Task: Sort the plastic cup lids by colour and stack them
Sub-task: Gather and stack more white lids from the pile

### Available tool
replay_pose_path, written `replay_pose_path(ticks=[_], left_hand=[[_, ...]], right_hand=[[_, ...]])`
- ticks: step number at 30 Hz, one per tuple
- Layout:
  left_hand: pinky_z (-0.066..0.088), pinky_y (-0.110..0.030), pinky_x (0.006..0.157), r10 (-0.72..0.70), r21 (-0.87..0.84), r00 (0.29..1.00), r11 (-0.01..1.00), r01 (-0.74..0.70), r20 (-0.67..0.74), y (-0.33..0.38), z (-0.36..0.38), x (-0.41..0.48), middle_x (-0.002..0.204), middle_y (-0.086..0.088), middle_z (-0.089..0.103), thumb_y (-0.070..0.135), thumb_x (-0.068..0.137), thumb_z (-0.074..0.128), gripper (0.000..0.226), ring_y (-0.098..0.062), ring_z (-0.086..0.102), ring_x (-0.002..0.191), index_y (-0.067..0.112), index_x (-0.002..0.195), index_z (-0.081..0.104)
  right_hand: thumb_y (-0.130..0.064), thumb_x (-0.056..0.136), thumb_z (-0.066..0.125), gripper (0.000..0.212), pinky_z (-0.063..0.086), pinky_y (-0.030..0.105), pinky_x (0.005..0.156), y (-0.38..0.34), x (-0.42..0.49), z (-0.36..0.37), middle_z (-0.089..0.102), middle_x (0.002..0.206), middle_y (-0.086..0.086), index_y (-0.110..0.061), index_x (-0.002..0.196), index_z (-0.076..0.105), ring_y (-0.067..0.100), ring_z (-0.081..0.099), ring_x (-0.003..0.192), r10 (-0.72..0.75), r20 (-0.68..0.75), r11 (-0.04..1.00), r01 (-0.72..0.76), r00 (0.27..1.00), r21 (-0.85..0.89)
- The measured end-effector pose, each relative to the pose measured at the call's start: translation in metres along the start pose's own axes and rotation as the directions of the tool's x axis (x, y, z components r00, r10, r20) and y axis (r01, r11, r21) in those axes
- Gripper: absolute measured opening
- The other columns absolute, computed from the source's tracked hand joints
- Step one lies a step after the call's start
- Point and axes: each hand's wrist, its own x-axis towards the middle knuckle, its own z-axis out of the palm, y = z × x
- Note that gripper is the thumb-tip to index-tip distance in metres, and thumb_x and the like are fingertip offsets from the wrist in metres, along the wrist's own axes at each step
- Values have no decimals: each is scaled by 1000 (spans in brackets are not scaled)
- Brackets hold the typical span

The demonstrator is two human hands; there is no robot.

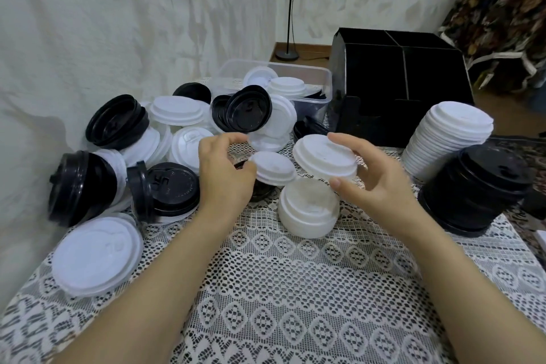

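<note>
Head | left hand (224, 177) pinches small lid (274, 170) | right hand (376, 186) holds larger lid (323, 156) | black lid (174, 186) embossing unreadable

- A room in somebody's home, by the look of it: a white lace tablecloth (295, 289) covers the table.
- Over on the right, dark floral fabric (502, 23) sits in a heap.
- Behind, a wrinkled white sheet (88, 23) hangs, and a thin pole stand (287, 55) rests on wood flooring (310, 49).
</note>
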Motion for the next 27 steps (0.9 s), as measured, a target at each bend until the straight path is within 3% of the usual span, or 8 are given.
replay_pose_path(ticks=[2, 4, 7, 10, 12, 15, 21, 27], left_hand=[[37, -7, 73, 139, 14, 990, 990, -139, -22, 4, -1, -4, 102, 13, 41, 2, 84, 61, 33, 7, 46, 80, 27, 105, 57], [43, -14, 73, 249, -97, 968, 964, -246, 22, 8, -1, -9, 97, 16, 52, 11, 85, 58, 26, 3, 51, 80, 30, 102, 59], [52, -22, 80, 239, -394, 919, 913, -104, 312, 14, -4, -15, 105, 9, 66, 27, 82, 61, 29, -6, 62, 95, 33, 111, 61], [48, -27, 98, 285, -535, 780, 842, 75, 557, 11, -9, -11, 131, -1, 62, 29, 78, 75, 59, -12, 55, 124, 15, 131, 54], [46, -33, 102, 291, -541, 736, 833, 119, 611, 9, -10, -10, 134, -6, 59, 35, 71, 80, 78, -19, 54, 126, 5, 136, 51], [47, -32, 102, 263, -534, 760, 836, 129, 595, 10, -9, -10, 131, -6, 62, 39, 60, 85, 85, -18, 56, 124, 5, 131, 55], [48, -23, 97, 253, -441, 793, 897, 22, 555, 6, -6, -9, 127, 3, 63, 38, 49, 90, 76, -7, 59, 118, 24, 118, 62], [45, -12, 93, 194, -292, 759, 956, -5, 621, 8, -7, -11, 126, 12, 59, 22, 52, 84, 73, 5, 57, 114, 18, 121, 61]], right_hand=[[-35, 72, 70, 56, 45, 24, 100, -1, 0, -2, 57, 133, -3, -33, 126, 55, 11, 52, 127, -3, 42, 1000, 3, 999, -1], [-31, 71, 70, 59, 44, 28, 103, -3, -1, -3, 57, 134, -3, -32, 128, 55, 15, 50, 129, -13, 94, 1000, 13, 996, -6], [-22, 72, 71, 59, 42, 24, 102, -6, -3, -4, 55, 136, -3, -27, 128, 55, 16, 48, 132, -29, 173, 1000, 26, 985, 14], [-2, 72, 69, 61, 41, 22, 102, -9, -3, -5, 53, 137, 3, -18, 129, 55, 18, 48, 131, -19, 212, 998, 6, 977, 60], [2, 71, 66, 62, 41, 23, 104, -10, -3, -6, 52, 139, 6, -14, 130, 54, 17, 48, 132, -9, 212, 996, -9, 977, 84], [2, 72, 67, 61, 40, 26, 107, -9, -4, -9, 51, 140, 4, -12, 131, 53, 15, 48, 133, 9, 192, 995, -27, 981, 96], [-4, 71, 69, 62, 38, 32, 112, -7, -4, -14, 56, 138, -2, -22, 129, 56, 8, 49, 131, 100, 206, 994, -105, 973, 17], [11, 74, 74, 70, 38, 18, 109, -9, -5, -15, 52, 138, -14, -33, 125, 56, -5, 46, 129, 174, 297, 977, -127, 939, -170]])
